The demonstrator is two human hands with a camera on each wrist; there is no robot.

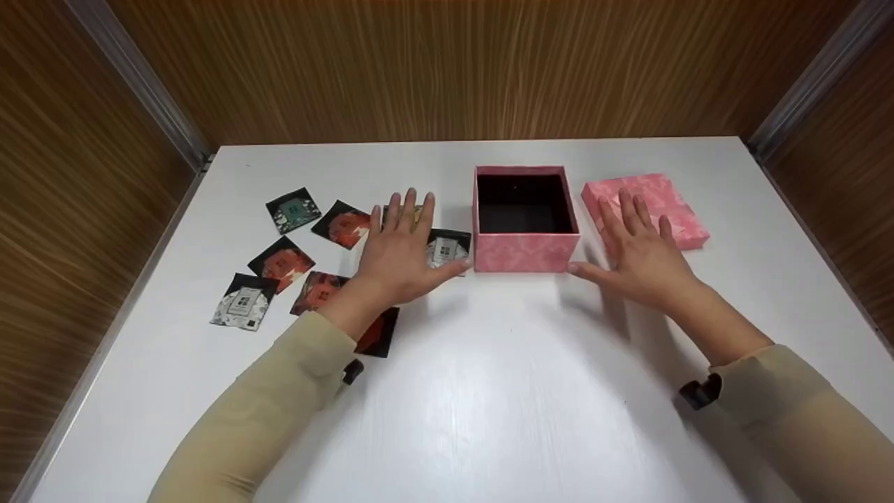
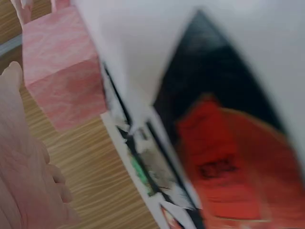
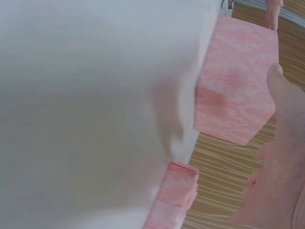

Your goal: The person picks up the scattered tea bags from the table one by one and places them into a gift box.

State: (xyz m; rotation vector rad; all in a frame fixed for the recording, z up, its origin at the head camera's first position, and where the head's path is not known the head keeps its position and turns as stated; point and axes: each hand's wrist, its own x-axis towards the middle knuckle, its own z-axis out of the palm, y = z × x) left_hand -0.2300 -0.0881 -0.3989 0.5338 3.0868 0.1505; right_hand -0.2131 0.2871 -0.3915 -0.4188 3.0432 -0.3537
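Note:
An uncovered pink patterned box (image 1: pixel 527 253) with a dark interior stands on the table between the two hands. My left hand (image 1: pixel 398 262), fingers straight and spread, hovers over several small printed sachets, its thumb close to the box's left side. Beside the box is a black-and-white sachet (image 1: pixel 457 244), partly covered by that hand. My right hand (image 1: pixel 642 262) is held palm down, fingers extended, over the pink lid (image 1: pixel 667 199), with its thumb near the box's lower right corner. Neither hand holds anything. In the left wrist view a red-and-black sachet (image 2: pixel 224 162) looks large and blurred.
More sachets lie to the left: a teal one (image 1: pixel 293 209), orange-red ones (image 1: pixel 281 264), and a white-and-black one (image 1: pixel 243 302). Another dark red sachet (image 1: pixel 380 337) is partly under the left forearm. Wood-grain panels (image 1: pixel 447 70) enclose the white table (image 1: pixel 489 405) at back and sides.

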